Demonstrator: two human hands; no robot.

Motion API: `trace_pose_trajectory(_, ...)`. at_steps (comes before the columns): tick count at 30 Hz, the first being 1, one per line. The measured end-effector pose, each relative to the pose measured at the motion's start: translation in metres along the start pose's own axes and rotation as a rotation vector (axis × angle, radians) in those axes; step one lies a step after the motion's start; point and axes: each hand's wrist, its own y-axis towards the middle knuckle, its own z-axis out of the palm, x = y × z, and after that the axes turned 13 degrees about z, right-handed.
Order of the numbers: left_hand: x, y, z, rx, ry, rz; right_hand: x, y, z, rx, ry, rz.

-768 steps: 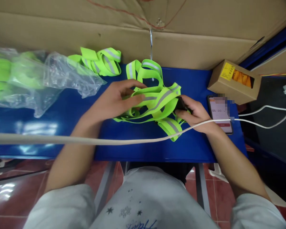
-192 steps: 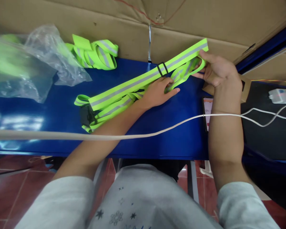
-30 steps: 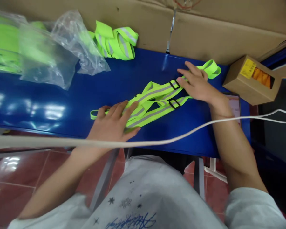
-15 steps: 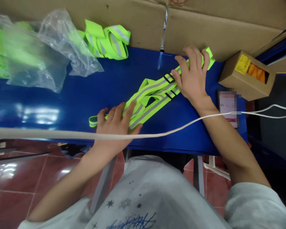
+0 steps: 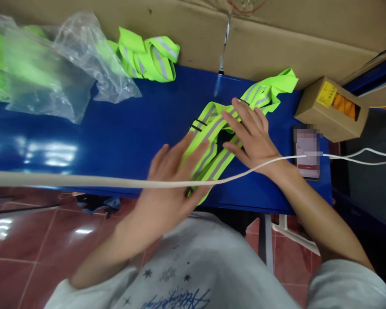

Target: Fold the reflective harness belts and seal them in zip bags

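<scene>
A neon yellow-green reflective strap harness (image 5: 217, 124) with grey stripes and black buckles lies folded in loose bands on the blue table (image 5: 141, 128). My right hand (image 5: 252, 139) rests over its middle, fingers spread and open. At the near-left end is my left hand (image 5: 172, 184), blurred by motion, its fingers extended and apart beside and partly over the bands. Part of the straps is hidden beneath both hands. The far-right end of the harness bunches up against the cardboard.
Another bundle of neon straps (image 5: 149, 58) lies at the back, beside clear plastic bags (image 5: 51, 81) at left. To the right are a small cardboard box (image 5: 321, 105) with orange contents and a phone (image 5: 309, 161). A white cable (image 5: 231, 177) crosses in front of my hands.
My left hand has moved right and lifted slightly. My right hand has come down and nearer. The strap bands have shifted, with the near end now closer to the table edge.
</scene>
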Motion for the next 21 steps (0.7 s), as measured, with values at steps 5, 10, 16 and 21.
trace_pose_trajectory(5, 0.04, -0.048, -0.015, -0.046, -0.094, -0.042, 0.072, -0.08, 0.0, 0.039, 0.031, -0.034)
trace_pose_trajectory(10, 0.045, -0.065, 0.014, 0.106, -0.097, 0.166, 0.112, -0.111, 0.024, 0.062, 0.062, -0.004)
trace_pose_trajectory(16, 0.035, -0.067, 0.02, 0.051, -0.118, 0.133, 0.098, -0.107, 0.021, 0.068, 0.18, 0.061)
trace_pose_trajectory(21, 0.03, -0.072, 0.025, 0.014, -0.095, 0.165, 0.077, -0.108, 0.009, 0.097, 0.284, 0.007)
